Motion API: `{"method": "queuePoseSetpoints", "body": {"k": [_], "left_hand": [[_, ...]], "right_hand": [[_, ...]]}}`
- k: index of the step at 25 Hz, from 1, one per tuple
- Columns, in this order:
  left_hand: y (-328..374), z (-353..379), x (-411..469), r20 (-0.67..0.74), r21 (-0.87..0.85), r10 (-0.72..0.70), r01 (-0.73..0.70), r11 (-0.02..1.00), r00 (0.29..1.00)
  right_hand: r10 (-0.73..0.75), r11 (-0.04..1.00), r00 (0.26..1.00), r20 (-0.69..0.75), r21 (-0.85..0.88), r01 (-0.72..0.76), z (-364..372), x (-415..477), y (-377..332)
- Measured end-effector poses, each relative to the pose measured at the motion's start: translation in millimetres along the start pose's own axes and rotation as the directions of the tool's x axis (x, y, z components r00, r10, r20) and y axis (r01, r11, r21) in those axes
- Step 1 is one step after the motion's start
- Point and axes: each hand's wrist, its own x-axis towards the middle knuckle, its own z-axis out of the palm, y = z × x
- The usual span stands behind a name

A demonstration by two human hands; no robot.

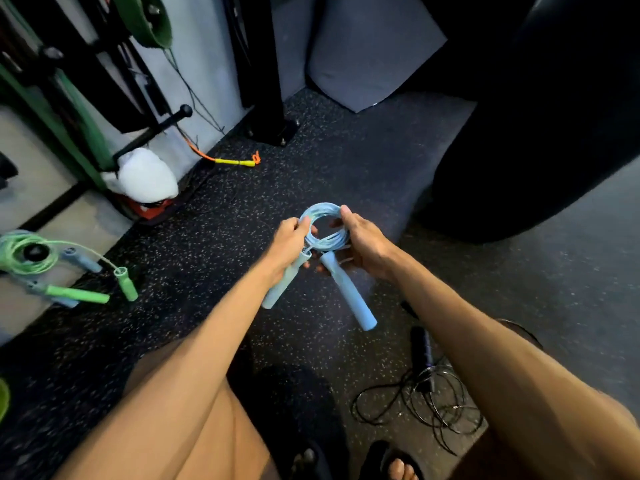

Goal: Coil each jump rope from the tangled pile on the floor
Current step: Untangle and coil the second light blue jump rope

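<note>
**A:** Hands first: what are they doing?

**B:** The left hand point(289, 242) curls round one handle and the left side of the coil. The right hand point(363, 247) pinches the right side, thumb on top. The blue jump rope point(323, 216) hangs coiled between them, above the floor point(311, 150).

**A:** And further out?

**B:** A black jump rope point(426, 400) lies tangled on the floor beneath the right forearm. A green jump rope point(31, 254) lies coiled at the floor's left edge.

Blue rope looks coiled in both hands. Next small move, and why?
Probably set the blue rope down by the coiled green rope: its loops sit bundled between left grip and right grip, handles below, and the black rope lies tangled on the floor.
</note>
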Motion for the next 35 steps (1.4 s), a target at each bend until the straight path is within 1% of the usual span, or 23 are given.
{"method": "queuePoseSetpoints", "body": {"k": [3,5,7,9,10,12,14,16,18,21,23,25,27,29,33,35], "left_hand": [[-15.3,-28.0,18.2,-0.148,-0.096,-0.075,0.061,0.994,0.986],[-26.2,-52.7,24.5,-0.240,-0.172,-0.134,0.093,0.981,0.962],[-38.4,-80.3,26.5,-0.332,-0.234,-0.183,0.107,0.966,0.925],[-49.8,-107.7,24.1,-0.419,-0.270,-0.219,0.109,0.957,0.881],[-54.4,-120.0,21.5,-0.459,-0.283,-0.221,0.094,0.955,0.861],[-61.5,-141.5,14.7,-0.525,-0.289,-0.212,0.062,0.955,0.825],[-69.5,-166.6,-1.2,-0.603,-0.293,-0.226,0.052,0.955,0.765],[-78.3,-193.5,-22.1,-0.663,-0.303,-0.231,0.027,0.953,0.712],[-91.4,-216.3,-43.8,-0.721,-0.293,-0.233,0.017,0.956,0.653],[-107.5,-236.4,-73.3,-0.762,-0.323,-0.234,-0.040,0.946,0.604],[-119.4,-248.3,-84.5,-0.798,-0.319,-0.228,-0.070,0.945,0.558],[-131.3,-260.1,-88.3,-0.835,-0.283,-0.214,-0.062,0.957,0.508],[-144.9,-271.6,-84.8,-0.863,-0.258,-0.207,-0.049,0.965,0.460],[-153.7,-278.5,-78.9,-0.890,-0.264,-0.213,-0.074,0.962,0.403],[-155.1,-296.2,-60.3,-0.918,-0.297,-0.242,-0.139,0.945,0.313],[-154.2,-314.6,-43.4,-0.924,-0.318,-0.260,-0.185,0.930,0.281]], "right_hand": [[-0.028,0.999,0.997,0.068,-0.039,0.031,35.0,50.1,2.9],[-0.052,0.995,0.987,0.152,-0.073,0.064,60.1,84.0,10.5],[-0.058,0.993,0.966,0.252,-0.086,0.082,87.8,103.4,13.9],[-0.066,0.993,0.947,0.316,-0.076,0.095,114.9,114.2,17.8],[-0.063,0.993,0.940,0.335,-0.076,0.094,128.9,121.7,23.3],[-0.065,0.986,0.943,0.326,-0.123,0.110,156.0,133.9,32.6],[-0.026,0.986,0.931,0.363,-0.145,0.084,189.1,137.6,37.6],[-0.011,0.989,0.883,0.469,-0.126,0.080,219.8,128.3,37.5],[-0.006,0.979,0.827,0.562,-0.163,0.118,245.8,117.4,36.3],[-0.009,0.945,0.767,0.642,-0.244,0.216,275.3,109.9,41.3],[-0.009,0.920,0.725,0.689,-0.279,0.276,294.4,106.1,45.2],[-0.017,0.907,0.703,0.711,-0.284,0.310,311.5,105.8,47.3],[-0.028,0.898,0.700,0.714,-0.289,0.331,327.5,110.0,49.2],[-0.039,0.887,0.699,0.714,-0.298,0.353,341.4,117.4,53.3],[-0.053,0.872,0.724,0.688,-0.322,0.369,375.0,143.7,62.1],[-0.111,0.863,0.740,0.663,-0.305,0.403,399.3,162.9,63.7]]}}
